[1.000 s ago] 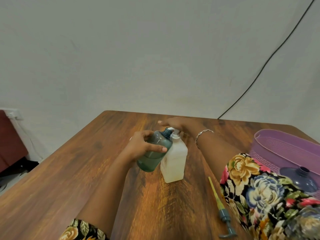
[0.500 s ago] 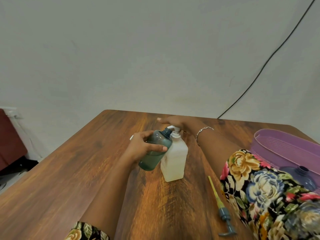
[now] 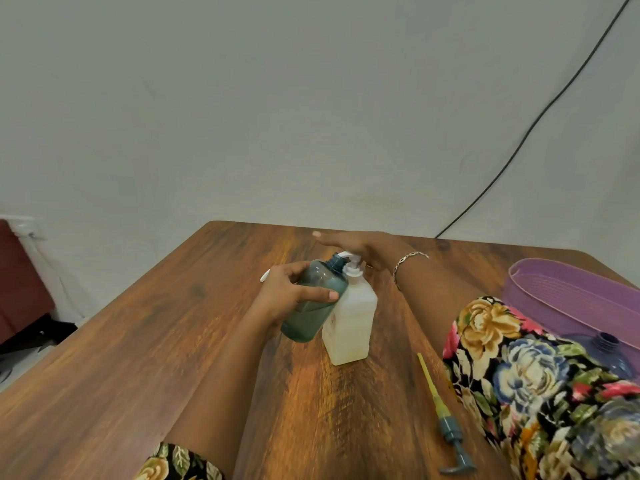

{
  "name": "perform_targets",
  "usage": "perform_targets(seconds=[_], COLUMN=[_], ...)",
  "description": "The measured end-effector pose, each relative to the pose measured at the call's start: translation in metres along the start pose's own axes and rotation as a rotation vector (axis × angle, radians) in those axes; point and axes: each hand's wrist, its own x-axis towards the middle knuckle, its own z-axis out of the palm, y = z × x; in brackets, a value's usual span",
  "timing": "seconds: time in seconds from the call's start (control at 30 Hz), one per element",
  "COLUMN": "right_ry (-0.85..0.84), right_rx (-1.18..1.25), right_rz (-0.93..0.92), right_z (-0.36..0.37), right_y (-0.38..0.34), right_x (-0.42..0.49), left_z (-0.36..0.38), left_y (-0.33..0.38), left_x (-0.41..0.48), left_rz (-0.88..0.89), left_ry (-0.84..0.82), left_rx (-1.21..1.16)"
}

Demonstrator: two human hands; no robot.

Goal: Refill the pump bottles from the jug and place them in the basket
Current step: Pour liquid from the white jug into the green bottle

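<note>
Gripped by curled left fingers [image 3: 313, 293], the bottle [image 3: 317, 308] is best held neck under spout [image 3: 343, 254] while the jug's [image 3: 351, 323] pump [image 3: 354, 265] is pressed by flat right fingers [image 3: 330, 237].

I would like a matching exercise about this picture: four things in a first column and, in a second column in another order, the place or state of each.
Things
1. green bottle
2. white pump jug
3. loose pump
4. purple basket

Places or states
A. lies flat on the table
B. stands upright, its pump under the right hand
C. tilted, gripped by the left hand
D. holds a blue bottle

Pairs: 1-C, 2-B, 3-A, 4-D
</note>
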Motion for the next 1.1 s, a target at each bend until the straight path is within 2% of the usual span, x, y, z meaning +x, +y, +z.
perform_targets(seconds=[0.27, 0.5, 0.83, 1.1], right_ry=[0.136, 0.015, 0.128, 0.056], right_rx=[-0.241, -0.083, -0.250, -0.137], right_rz=[-0.034, -0.045, -0.033, -0.075], right_z=[0.007, 0.000, 0.007, 0.003], right_y=[0.005, 0.001, 0.005, 0.004], right_x=[0.011, 0.004, 0.014, 0.007], left_z=[-0.001, 0.000, 0.000, 0.001], left_y=[0.000, -0.001, 0.001, 0.000], left_x=[0.000, 0.001, 0.004, -0.001], left_rz=[0.010, -0.023, -0.016, -0.029], left_ry=[-0.012, 0.008, 0.033, 0.037], left_rx=[0.008, -0.003, 0.041, 0.011])
